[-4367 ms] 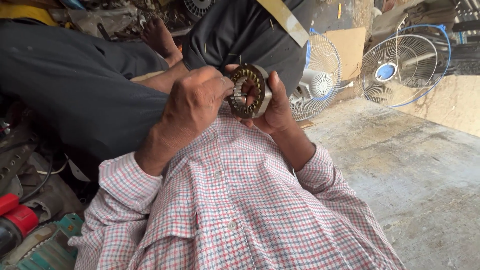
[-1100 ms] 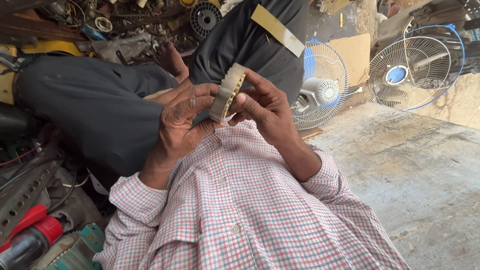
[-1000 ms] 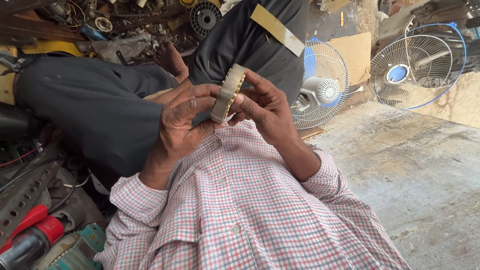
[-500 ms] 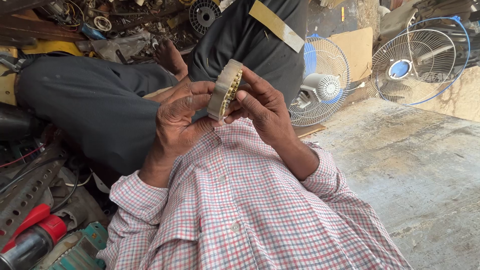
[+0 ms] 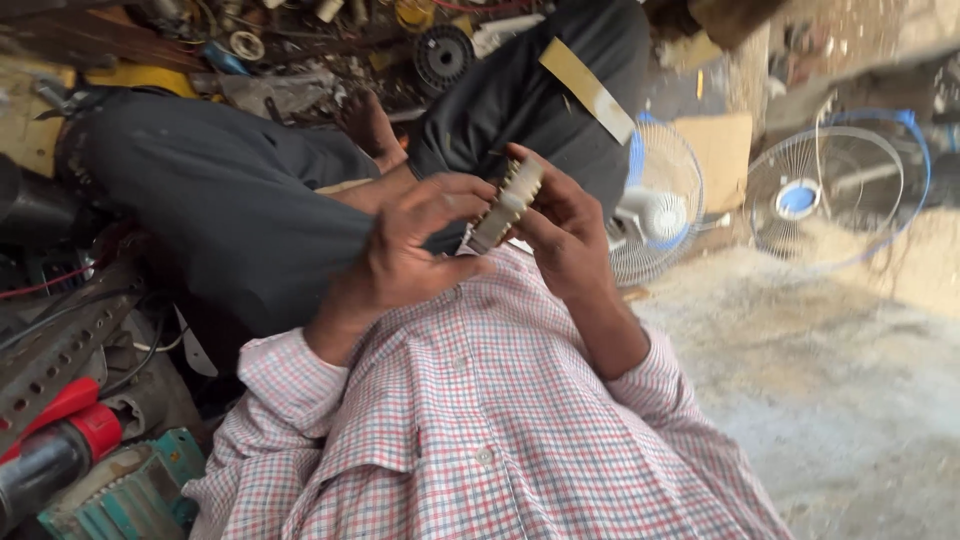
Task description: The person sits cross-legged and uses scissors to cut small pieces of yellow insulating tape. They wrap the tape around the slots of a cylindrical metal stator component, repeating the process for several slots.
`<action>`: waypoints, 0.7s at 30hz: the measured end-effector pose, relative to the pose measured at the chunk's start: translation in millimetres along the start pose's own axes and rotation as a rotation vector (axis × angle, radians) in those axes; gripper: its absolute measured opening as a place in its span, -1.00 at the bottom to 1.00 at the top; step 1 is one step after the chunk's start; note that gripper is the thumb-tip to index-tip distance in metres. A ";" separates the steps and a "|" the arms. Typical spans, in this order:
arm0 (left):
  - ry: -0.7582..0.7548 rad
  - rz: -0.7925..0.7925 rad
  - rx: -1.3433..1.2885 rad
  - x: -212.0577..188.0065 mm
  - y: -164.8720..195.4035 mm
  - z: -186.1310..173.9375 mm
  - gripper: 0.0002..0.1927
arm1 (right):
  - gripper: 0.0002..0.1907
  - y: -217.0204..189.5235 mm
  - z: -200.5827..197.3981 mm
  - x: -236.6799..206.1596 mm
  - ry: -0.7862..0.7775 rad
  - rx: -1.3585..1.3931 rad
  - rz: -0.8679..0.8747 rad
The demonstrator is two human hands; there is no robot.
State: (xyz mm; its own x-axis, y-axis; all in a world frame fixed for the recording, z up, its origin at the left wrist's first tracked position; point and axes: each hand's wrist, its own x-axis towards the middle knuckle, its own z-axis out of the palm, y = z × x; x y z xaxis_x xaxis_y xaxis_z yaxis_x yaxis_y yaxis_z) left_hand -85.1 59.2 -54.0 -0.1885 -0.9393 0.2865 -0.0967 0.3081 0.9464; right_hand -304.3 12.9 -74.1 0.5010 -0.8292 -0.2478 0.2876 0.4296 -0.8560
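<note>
- Left hand (image 5: 415,250) and right hand (image 5: 565,225) raised before the chest, wrists bent inward.
- Both hands' fingers closed on the toothed metal ring (image 5: 505,205), held edge-on between them.
- Fans (image 5: 655,205) stand behind.

A dusty concrete floor (image 5: 850,400) lies at right in daylight, with two fan grilles (image 5: 835,190) and scattered metal scrap (image 5: 300,40) behind.

Left hand (image 5: 415,250) and right hand (image 5: 565,235) grip toothed metal ring (image 5: 505,205) edge-on; table fans (image 5: 650,205) behind.
</note>
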 end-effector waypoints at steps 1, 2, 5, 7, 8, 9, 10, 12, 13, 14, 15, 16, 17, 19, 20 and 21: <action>0.030 -0.004 0.069 -1.0 0.4 5.1 -0.45 | -0.36 2.5 3.1 0.9 0.007 0.044 0.003; 0.058 -0.009 0.134 -2.1 -0.8 8.5 -0.45 | -0.35 5.4 5.7 2.5 0.018 0.087 0.006; 0.114 0.082 0.266 -8.2 -7.1 16.9 -0.36 | -0.32 15.7 11.7 3.7 -0.050 0.221 -0.064; 0.137 0.075 0.291 -13.2 -11.2 20.3 -0.27 | -0.34 20.0 13.1 1.2 0.021 0.246 -0.004; 0.145 0.072 0.300 -15.1 -12.7 21.6 -0.23 | -0.35 21.1 13.6 -0.3 0.062 0.258 0.025; 0.153 0.087 0.307 -16.4 -13.9 22.3 -0.20 | -0.35 21.5 14.3 -1.5 0.070 0.285 0.030; 0.161 0.105 0.318 -16.9 -15.1 22.3 -0.17 | -0.36 21.2 14.8 -1.7 0.074 0.312 0.032; 0.173 0.130 0.318 -17.0 -16.2 22.0 -0.13 | -0.36 18.6 16.4 -0.9 0.095 0.341 0.037; 0.176 0.135 0.308 -17.0 -16.3 21.6 -0.12 | -0.36 17.0 17.5 -0.1 0.111 0.344 0.042; 0.179 0.141 0.300 -17.0 -16.2 21.2 -0.11 | -0.36 15.2 18.7 1.0 0.125 0.347 0.046; 0.183 0.155 0.311 -17.3 -15.9 20.6 -0.13 | -0.35 13.5 19.8 1.7 0.084 0.348 0.043; 0.186 0.167 0.322 -18.0 -15.5 20.2 -0.14 | -0.34 12.2 20.8 1.9 0.044 0.349 0.041; 0.188 0.179 0.333 -18.7 -15.2 19.8 -0.15 | -0.33 11.6 21.7 2.0 0.005 0.351 0.038; 0.176 0.190 0.391 -20.8 -14.6 19.2 -0.17 | -0.32 12.1 21.9 2.3 0.006 0.354 0.040; 0.170 0.197 0.422 -21.7 -14.7 18.7 -0.19 | -0.32 13.3 21.1 2.4 0.003 0.356 0.039; 0.158 0.193 0.435 -22.4 -14.6 18.3 -0.18 | -0.32 14.4 19.7 2.0 0.007 0.349 0.049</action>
State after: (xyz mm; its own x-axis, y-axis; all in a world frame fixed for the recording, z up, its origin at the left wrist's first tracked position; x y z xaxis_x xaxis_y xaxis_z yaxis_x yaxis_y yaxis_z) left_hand -97.3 78.5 -77.0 -0.0955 -0.8602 0.5009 -0.4793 0.4808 0.7343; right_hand -283.0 24.4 -78.0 0.5156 -0.8067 -0.2888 0.5259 0.5640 -0.6367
